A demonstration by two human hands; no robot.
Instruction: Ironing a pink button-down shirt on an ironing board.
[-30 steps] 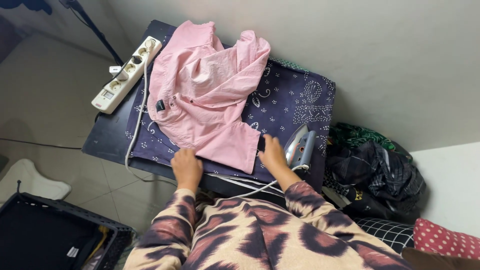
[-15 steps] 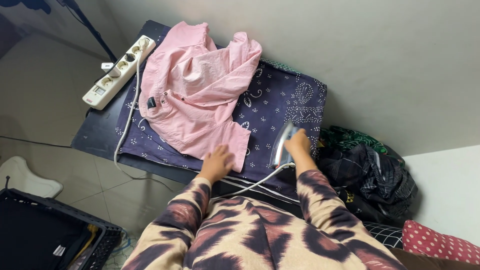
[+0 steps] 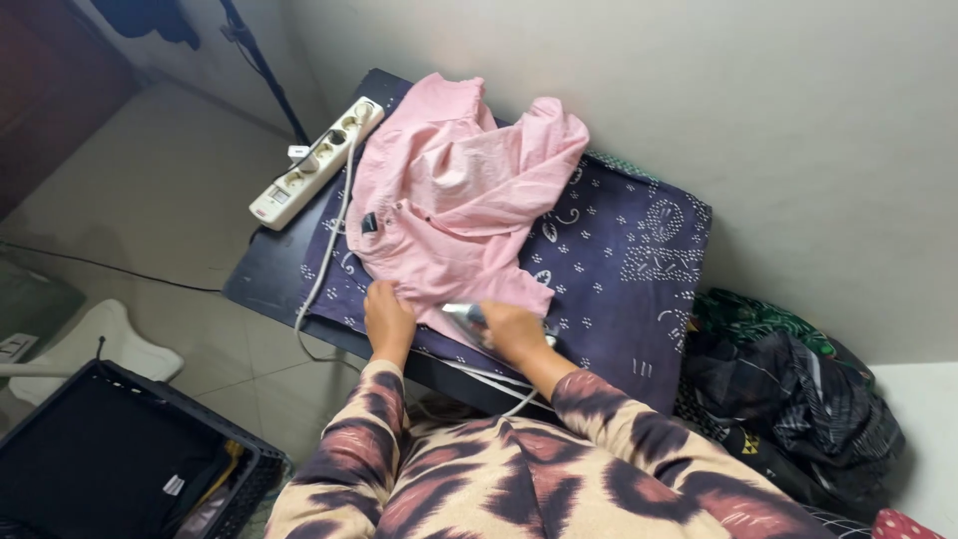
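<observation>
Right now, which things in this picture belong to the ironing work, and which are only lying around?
In use:
- pink shirt, left hand pressing its hem
- iron in the right hand
- patterned dark cloth under the shirt
- white power strip

Lying about:
- heap of dark clothes
- black crate

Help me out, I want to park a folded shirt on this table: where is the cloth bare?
The patterned cloth lies bare on its right part, between the pink shirt and the dark clothes pile, up to the wall. The left is crowded: shirt, power strip and cord. At the near edge, the left hand presses the shirt and the right hand grips the iron.
</observation>
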